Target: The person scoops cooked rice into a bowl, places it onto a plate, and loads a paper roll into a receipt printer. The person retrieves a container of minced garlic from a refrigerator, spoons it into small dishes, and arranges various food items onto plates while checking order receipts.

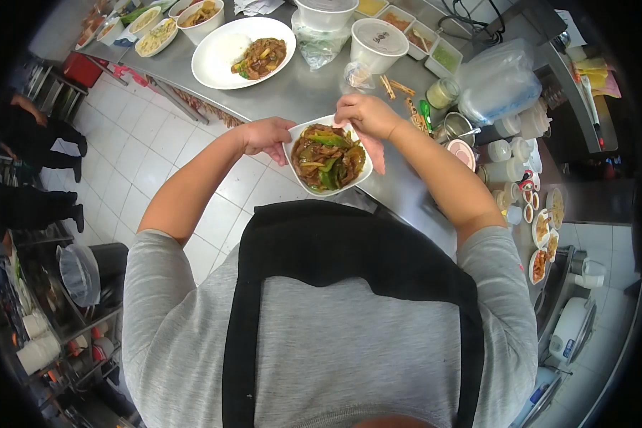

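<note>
A white square bowl [367,168] of stir-fried meat with green pepper pieces [328,153] is held up in front of my apron, near the counter's edge. My left hand [267,140] grips its left rim, with fingers curled beneath. At the upper right rim is my right hand [367,115], closed on a pink cloth [373,151] that hangs down along the bowl's right side. The tips of the right fingers touch or nearly touch the rim. Beyond the bowl, a white oval plate [210,63] with rice and a brown stir-fry rests on the counter.
The steel counter [299,93] carries a lidded white tub [379,44], several bowls of food, a jar [442,93] and plastic-wrapped containers [499,75]. Small sauce cups and plates stand along the right. Two people [39,143] stand far left, near a lined bin [80,274].
</note>
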{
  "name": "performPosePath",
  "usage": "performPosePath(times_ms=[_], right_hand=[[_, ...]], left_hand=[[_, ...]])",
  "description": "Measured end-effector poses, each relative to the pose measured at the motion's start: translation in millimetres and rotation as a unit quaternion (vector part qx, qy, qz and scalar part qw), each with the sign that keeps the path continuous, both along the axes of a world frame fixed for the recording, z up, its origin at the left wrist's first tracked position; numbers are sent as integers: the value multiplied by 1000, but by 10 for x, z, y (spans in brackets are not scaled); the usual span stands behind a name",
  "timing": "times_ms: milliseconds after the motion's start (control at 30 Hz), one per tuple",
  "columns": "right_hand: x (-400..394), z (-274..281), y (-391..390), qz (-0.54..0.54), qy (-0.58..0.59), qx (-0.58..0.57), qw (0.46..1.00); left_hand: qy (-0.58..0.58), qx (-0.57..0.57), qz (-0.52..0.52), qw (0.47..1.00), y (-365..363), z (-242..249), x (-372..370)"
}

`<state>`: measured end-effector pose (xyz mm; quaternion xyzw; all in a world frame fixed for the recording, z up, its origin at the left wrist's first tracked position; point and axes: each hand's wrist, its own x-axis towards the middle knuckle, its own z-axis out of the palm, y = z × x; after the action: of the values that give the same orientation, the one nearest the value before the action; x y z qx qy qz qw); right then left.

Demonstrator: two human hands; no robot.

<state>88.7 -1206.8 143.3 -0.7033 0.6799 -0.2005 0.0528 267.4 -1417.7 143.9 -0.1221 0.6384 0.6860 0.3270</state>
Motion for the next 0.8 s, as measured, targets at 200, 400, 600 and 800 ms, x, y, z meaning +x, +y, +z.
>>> performPosePath(times_ms=[200, 400, 600, 800], right_hand=[[93, 45, 9, -14, -58, 9, 998], [22, -24, 13, 12, -98, -6, 995], [44, -7, 93, -27, -159, -30, 986], [-65, -82, 129, -97, -282, 61, 953]], left_hand=[[1, 0, -6, 1000, -23, 7, 17], [15, -21, 14, 1000, 1, 45, 91], [39, 4, 60, 997, -22, -52, 161], [43, 19, 92, 995, -34, -92, 207]])
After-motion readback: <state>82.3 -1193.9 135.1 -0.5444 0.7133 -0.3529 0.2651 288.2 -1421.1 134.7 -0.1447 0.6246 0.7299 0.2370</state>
